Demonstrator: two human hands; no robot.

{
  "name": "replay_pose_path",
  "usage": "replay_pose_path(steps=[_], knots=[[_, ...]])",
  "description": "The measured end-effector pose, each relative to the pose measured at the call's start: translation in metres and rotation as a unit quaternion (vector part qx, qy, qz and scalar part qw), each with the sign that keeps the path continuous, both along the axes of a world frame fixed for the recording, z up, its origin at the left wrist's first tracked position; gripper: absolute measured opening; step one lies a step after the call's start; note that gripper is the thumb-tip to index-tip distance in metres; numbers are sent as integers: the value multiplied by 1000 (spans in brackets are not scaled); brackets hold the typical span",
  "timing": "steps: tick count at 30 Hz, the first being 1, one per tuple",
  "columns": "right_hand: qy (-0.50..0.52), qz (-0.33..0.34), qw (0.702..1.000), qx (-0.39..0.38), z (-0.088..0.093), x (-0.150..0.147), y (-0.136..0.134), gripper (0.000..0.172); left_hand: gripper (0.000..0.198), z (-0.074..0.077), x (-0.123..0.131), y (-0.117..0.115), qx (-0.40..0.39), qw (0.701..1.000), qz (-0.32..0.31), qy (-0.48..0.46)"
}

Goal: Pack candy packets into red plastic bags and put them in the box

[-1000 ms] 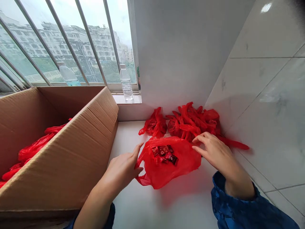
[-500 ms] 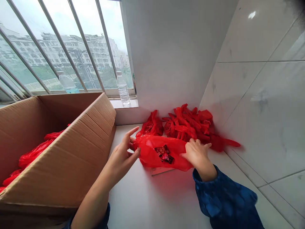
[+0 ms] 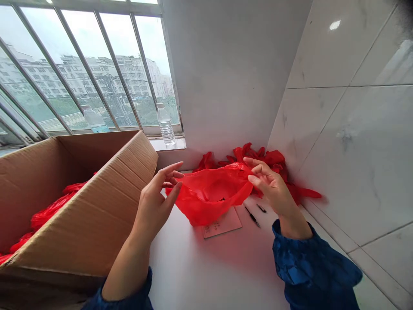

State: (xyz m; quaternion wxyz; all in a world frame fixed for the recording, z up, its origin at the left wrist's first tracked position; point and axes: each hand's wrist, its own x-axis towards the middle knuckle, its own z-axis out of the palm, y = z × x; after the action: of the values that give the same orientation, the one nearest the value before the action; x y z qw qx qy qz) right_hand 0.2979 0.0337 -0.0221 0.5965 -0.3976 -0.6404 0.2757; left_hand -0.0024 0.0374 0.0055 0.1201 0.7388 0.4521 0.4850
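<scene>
A thin red plastic bag [image 3: 201, 209] hangs spread between my hands, its mouth facing me. At its left edge is my left hand [image 3: 156, 193], the lower fingers curled on the plastic while the thumb and forefinger stand apart. My right hand [image 3: 271, 185] has the upper right edge of the bag at its thumb and fingers, with the index finger stretched out. Inside, only a small dark bit of the contents shows; the folds hide the remainder. Partly under the bag lies a pale notebook [image 3: 227, 224] with handwriting on it.
A black pen [image 3: 252, 217] and its cap [image 3: 261, 208] lie on the white tabletop [image 3: 206, 275]. Several red bags [image 3: 274, 161] are heaped against the wall. A tall cardboard box [image 3: 106, 215] with red bags inside stands left. A plastic bottle [image 3: 167, 129] is on the windowsill.
The bag has been raised and its mouth opened wider; the dark red packets inside have mostly gone from sight. My right hand has moved up, and the pen and cap now show.
</scene>
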Motion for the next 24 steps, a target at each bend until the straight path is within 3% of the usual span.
replay_pose_path(steps=[3,5,7,11,14,17,20,22,24], knots=[[134,74,988,-22,-4,-14,7,11,53,5,1,-4,-1,991,107,75],[152,92,983,-36,-7,-21,11,12,67,3,-4,-8,-27,966,211,145],[157,99,982,-43,-9,-24,14,15,75,-1,-9,-10,-82,942,261,195],[164,101,980,-46,-12,-25,15,14,64,-9,-9,-2,-210,924,231,222],[185,98,977,-36,-14,-28,15,10,48,-11,-5,6,-226,910,240,253],[213,69,974,-35,-17,-33,17,13,35,-6,-2,4,-167,922,235,258],[230,59,971,-35,-19,-38,18,22,29,4,5,-5,-5,962,208,177],[212,82,973,-42,-20,-42,17,35,24,10,15,-8,77,980,153,98],[153,112,981,-44,-20,-48,15,52,20,11,28,-4,61,997,45,17]])
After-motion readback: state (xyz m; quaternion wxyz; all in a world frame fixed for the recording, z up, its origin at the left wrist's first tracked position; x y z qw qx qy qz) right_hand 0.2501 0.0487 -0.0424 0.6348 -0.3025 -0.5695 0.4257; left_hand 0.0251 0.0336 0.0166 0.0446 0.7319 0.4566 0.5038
